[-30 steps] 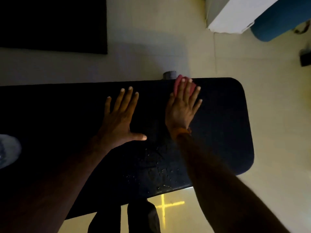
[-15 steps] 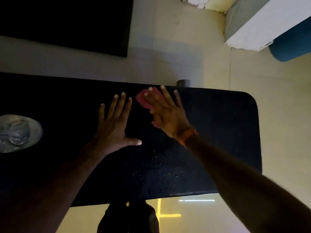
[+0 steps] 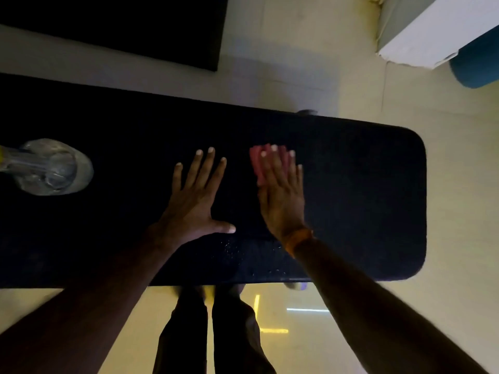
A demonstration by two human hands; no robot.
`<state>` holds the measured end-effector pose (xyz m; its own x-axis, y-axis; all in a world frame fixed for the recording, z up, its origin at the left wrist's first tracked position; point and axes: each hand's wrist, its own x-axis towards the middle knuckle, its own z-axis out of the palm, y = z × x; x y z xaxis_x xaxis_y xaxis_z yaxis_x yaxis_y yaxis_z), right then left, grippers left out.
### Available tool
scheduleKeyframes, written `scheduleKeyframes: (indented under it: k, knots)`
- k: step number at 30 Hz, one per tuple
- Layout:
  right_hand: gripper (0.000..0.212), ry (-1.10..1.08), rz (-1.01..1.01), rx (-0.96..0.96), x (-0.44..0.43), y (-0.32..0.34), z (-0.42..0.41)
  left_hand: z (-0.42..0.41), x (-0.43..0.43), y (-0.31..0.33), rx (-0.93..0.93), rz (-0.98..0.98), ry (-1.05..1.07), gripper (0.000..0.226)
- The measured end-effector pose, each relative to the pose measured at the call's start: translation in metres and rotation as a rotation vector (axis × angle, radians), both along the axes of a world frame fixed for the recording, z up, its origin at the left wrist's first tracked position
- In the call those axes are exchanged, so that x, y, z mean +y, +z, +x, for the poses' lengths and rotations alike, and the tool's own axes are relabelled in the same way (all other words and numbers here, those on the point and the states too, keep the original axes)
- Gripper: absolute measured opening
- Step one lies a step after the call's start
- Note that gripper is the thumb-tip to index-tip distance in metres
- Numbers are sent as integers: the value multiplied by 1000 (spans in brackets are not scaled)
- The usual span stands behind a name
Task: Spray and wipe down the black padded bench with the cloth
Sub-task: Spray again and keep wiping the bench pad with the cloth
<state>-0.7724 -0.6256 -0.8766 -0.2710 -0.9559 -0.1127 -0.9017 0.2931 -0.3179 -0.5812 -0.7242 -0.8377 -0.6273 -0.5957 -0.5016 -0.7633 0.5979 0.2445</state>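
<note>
The black padded bench runs across the view from the left edge to its rounded right end. My right hand lies flat on a pink cloth, pressing it onto the pad near the middle; only the cloth's far and left edges show past my fingers. My left hand rests beside it, palm down, fingers spread, holding nothing. Small wet droplets glisten on the pad just nearer to me than my hands. A clear spray bottle stands on the bench at the far left.
A dark mat lies on the pale floor beyond the bench. A white block and a blue rounded object sit at the top right. My legs stand against the bench's near edge.
My right hand has swept the cloth from the bench's far edge leftward, then back toward the middle and nearer to me. My left hand has stayed planted.
</note>
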Motion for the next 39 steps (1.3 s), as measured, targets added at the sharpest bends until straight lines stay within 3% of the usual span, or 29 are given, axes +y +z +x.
scheduleKeyframes:
  k: [3, 4, 6, 8, 9, 12, 14, 16, 18, 19, 21, 23, 25, 28, 30, 33, 34, 36, 38, 39]
  knots:
    - [69, 478, -1, 76, 38, -1, 2, 11, 16, 0, 10, -4, -13, 153]
    - [76, 483, 0, 134, 42, -1, -15, 15, 21, 0, 7, -8, -18, 153]
    - [75, 150, 15, 193, 48, -3, -37, 20, 31, 0, 5, -17, -36, 154]
    - [63, -242, 48, 77, 56, 1, -19, 23, 39, -2, 8, -33, -41, 155]
    - [61, -288, 53, 34, 62, 3, 4, 25, 42, -3, 10, -41, -39, 156]
    - [60, 47, 59, -16, 93, 6, 54, 28, 51, -5, 26, -46, -59, 155]
    - [62, 146, 39, 119, 107, 5, 35, 35, 58, -5, 30, -66, -86, 155]
    - [62, -119, 48, 177, 113, 0, 16, 45, 65, -5, 24, -76, -129, 155]
    - [61, -476, 77, 66, 114, 2, 32, 57, 69, -6, 38, -78, -164, 153]
    - [61, -511, 69, 7, 111, 5, 52, 63, 71, -6, 49, -81, -174, 153]
    - [59, -282, 71, -46, 116, 8, 88, 73, 71, -5, 64, -83, -188, 150]
    - [59, -39, 74, 23, 128, 6, 82, 81, 70, -4, 65, -78, -196, 148]
    - [58, -220, 54, 100, 133, 2, 56, 91, 67, -4, 65, -89, -192, 147]
    - [59, -803, 40, -82, 129, 9, 66, 102, 66, -6, 72, -96, -189, 145]
    - [58, -697, 25, -112, 119, 15, 114, 102, 66, -7, 84, -84, -185, 144]
    - [57, -218, 68, -69, 131, 16, 148, 101, 67, -7, 94, -76, -167, 144]
    - [58, -146, 74, -4, 135, 12, 137, 102, 67, -8, 105, -75, -162, 144]
    - [62, -312, 62, 53, 130, 4, 113, 108, 65, -9, 136, -80, -160, 143]
    - [64, -643, 56, -20, 114, 2, 123, 115, 64, -12, 158, -83, -164, 142]
    - [61, -680, 39, -60, 103, 3, 143, 118, 63, -13, 171, -85, -159, 141]
